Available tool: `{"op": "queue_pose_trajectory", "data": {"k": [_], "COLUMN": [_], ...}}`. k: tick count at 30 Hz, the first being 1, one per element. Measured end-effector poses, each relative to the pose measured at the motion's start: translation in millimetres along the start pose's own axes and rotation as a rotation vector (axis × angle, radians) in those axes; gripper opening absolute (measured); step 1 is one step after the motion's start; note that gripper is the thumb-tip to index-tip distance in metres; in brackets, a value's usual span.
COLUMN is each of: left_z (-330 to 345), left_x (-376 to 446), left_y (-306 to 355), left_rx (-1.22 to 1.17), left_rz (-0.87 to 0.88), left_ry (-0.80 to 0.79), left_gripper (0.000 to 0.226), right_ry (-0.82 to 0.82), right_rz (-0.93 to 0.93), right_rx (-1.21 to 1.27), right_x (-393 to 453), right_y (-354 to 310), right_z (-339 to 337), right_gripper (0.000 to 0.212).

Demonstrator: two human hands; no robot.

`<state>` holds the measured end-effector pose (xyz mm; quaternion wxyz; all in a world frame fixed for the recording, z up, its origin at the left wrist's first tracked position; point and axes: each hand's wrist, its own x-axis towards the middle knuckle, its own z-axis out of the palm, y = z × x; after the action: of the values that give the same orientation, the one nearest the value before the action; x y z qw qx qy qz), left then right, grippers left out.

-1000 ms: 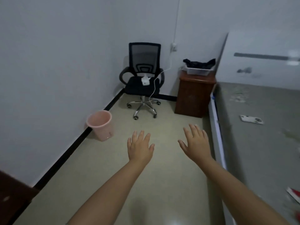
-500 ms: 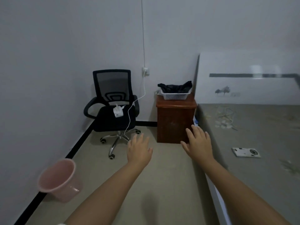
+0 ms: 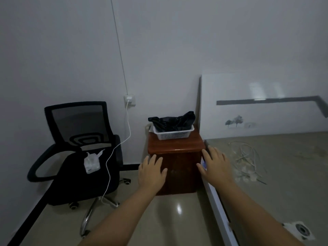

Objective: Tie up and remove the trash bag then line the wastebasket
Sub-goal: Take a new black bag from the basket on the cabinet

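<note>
Black bags (image 3: 173, 123) fill a white basket (image 3: 174, 133) on the wooden cabinet (image 3: 175, 148) ahead. Left hand (image 3: 152, 173) and right hand (image 3: 215, 165) hover before it, each grip spread and empty. No wastebasket shows, so lining it likely remains undone.

Both bare forearms reached forward from the near edge, side by side and apart. The left hand (image 3: 152, 172) was palm down, fingers spread and empty. The right hand (image 3: 214, 164) matched it, flat, fingers splayed, slightly blurred, holding nothing.
</note>
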<state>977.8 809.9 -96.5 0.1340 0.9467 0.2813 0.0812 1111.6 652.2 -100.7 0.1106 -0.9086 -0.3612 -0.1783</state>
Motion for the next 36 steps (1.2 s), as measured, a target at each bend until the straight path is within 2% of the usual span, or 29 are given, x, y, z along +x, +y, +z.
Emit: {"op": "queue_pose_trajectory", "data": {"k": [7, 12, 16, 18, 23, 26, 28, 30, 32, 33, 36], "left_z": [24.0, 47.4, 69.4, 79.4, 103.9, 117.9, 128.8, 135.1, 148.8, 156.7, 174.2], "left_x": [180.6, 279.2, 361.9, 405.4, 494.0, 530.6, 547.0, 557.6, 559.9, 557.4, 544.5], "left_y": [2.0, -25.2, -59.3, -77.9, -113.2, -124.8, -130.7, -137.5, -148.2, -154.5, -166.0], "left_rx": [-0.058, -0.091, -0.110, -0.150, -0.186, -0.196, -0.190, -0.168, -0.221, -0.227, -0.225], "left_rz": [-0.128, -0.132, -0.142, -0.140, -0.148, -0.151, -0.211, -0.258, -0.338, -0.354, -0.393], "left_ry": [-0.003, 0.089, 0.077, 0.039, -0.087, -0.138, -0.167, -0.184, -0.223, -0.232, -0.154], "left_gripper": [0.050, 0.044, 0.036, 0.038, 0.049, 0.051, 0.052, 0.045, 0.043, 0.047, 0.071], "right_ry": [-0.135, -0.177, -0.262, -0.338, -0.431, -0.448, -0.436, -0.462, -0.560, -0.607, -0.594], "right_rz": [-0.032, -0.094, -0.087, -0.080, -0.083, -0.148, -0.194, -0.225, -0.247, -0.257, -0.329], "right_rx": [0.004, 0.008, -0.029, -0.021, -0.032, -0.056, -0.063, -0.060, -0.063, -0.087, -0.153], "right_x": [161.0, 263.8, 334.7, 368.1, 444.8, 481.4, 500.4, 518.4, 535.9, 544.9, 558.6], "right_y": [48.1, 49.1, 41.6, 39.7, 37.0, 34.3, 33.5, 27.4, 21.9, 17.9, 15.1], "right_z": [85.3, 148.4, 200.3, 227.8, 286.5, 321.1, 347.5, 371.2, 398.6, 408.5, 441.4], "right_gripper": [0.049, 0.054, 0.045, 0.052, 0.054, 0.075, 0.081, 0.076, 0.055, 0.046, 0.046]}}
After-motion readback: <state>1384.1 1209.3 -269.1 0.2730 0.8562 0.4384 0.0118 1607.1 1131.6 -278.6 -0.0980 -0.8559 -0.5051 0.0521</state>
